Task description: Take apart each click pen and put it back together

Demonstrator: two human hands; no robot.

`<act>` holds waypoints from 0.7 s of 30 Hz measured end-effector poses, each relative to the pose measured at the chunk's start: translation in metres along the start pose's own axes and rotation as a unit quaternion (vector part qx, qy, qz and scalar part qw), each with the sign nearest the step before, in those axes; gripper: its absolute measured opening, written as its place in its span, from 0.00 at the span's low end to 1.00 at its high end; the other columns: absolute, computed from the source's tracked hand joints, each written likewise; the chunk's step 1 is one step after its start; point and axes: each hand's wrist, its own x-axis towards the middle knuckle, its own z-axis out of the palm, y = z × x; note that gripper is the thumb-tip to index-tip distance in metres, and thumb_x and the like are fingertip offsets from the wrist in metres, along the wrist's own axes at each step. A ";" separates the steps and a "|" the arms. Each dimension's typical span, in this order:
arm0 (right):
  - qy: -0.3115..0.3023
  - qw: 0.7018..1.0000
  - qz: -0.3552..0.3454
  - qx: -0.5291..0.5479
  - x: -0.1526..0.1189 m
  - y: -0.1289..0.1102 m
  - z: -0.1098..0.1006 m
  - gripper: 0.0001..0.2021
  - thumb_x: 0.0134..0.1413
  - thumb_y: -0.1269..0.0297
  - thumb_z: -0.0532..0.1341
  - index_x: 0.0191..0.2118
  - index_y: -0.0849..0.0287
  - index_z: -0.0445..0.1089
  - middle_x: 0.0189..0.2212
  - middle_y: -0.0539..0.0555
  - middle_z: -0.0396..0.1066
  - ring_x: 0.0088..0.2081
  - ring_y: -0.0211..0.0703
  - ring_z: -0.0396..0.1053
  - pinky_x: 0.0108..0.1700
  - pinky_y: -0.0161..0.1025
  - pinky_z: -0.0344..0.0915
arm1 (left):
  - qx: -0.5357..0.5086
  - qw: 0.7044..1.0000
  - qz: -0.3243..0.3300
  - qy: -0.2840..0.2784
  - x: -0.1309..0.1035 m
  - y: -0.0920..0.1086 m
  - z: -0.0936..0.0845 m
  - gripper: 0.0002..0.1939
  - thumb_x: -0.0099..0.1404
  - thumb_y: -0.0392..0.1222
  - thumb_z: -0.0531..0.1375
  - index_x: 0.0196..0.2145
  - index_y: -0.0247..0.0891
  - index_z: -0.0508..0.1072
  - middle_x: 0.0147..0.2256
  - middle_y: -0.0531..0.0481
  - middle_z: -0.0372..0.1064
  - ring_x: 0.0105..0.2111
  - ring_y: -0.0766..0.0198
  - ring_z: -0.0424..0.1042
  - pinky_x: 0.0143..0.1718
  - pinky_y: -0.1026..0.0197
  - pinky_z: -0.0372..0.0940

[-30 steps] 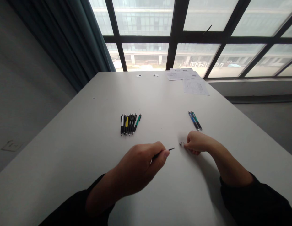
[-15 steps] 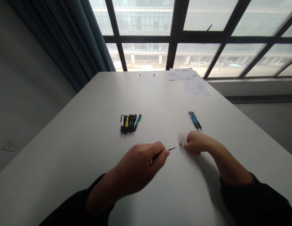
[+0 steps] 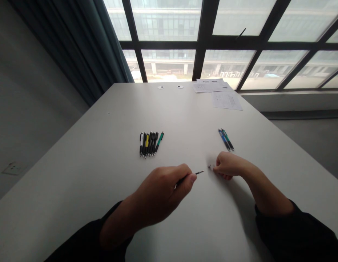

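Observation:
Between the thumb and forefinger of my left hand (image 3: 169, 191) is a dark pen part with a thin refill tip (image 3: 200, 172) sticking out to the right. My right hand (image 3: 229, 165) is closed in a pinch just right of that tip, with a small piece (image 3: 209, 166) showing at its fingers; what exactly it is cannot be made out. Beyond my left hand several pens lie side by side, mostly black, with a white one (image 3: 141, 143), a yellow one (image 3: 147, 142) and a green one (image 3: 159, 142). Beyond my right hand lie a blue pen (image 3: 224, 139) and a blue-green pen (image 3: 228, 139).
The white table (image 3: 103, 156) reaches back to a window. Paper sheets (image 3: 226, 100) lie at its far right corner, and two small round fittings (image 3: 161, 87) sit near the far edge. A dark curtain (image 3: 84, 47) hangs at the left.

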 end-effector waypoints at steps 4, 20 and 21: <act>-0.006 1.000 -0.003 0.005 -0.001 -0.001 0.000 0.12 0.52 0.68 0.66 0.21 0.64 0.70 0.22 0.61 0.77 0.20 0.43 0.75 0.23 0.34 0.72 | -0.001 1.000 0.004 0.000 0.000 -0.001 0.000 0.16 0.75 0.44 0.50 0.28 0.39 0.61 0.23 0.59 0.55 0.23 0.70 0.54 0.28 0.63 0.50; -0.015 0.860 -0.382 0.339 -0.079 -0.037 -0.005 0.13 0.53 0.58 0.73 0.39 0.63 0.79 0.23 0.51 0.76 0.23 0.36 0.72 0.28 0.33 0.72 | -0.058 0.998 0.011 0.004 -0.003 -0.002 0.001 0.16 0.76 0.45 0.50 0.30 0.38 0.65 0.23 0.60 0.56 0.23 0.71 0.55 0.28 0.64 0.53; -0.026 0.840 -0.404 0.362 -0.083 -0.043 0.003 0.12 0.54 0.60 0.72 0.40 0.62 0.80 0.23 0.51 0.76 0.23 0.35 0.72 0.28 0.33 0.72 | -0.068 0.998 0.012 0.001 -0.003 -0.001 0.001 0.16 0.76 0.45 0.50 0.31 0.38 0.66 0.23 0.60 0.57 0.23 0.71 0.56 0.28 0.65 0.54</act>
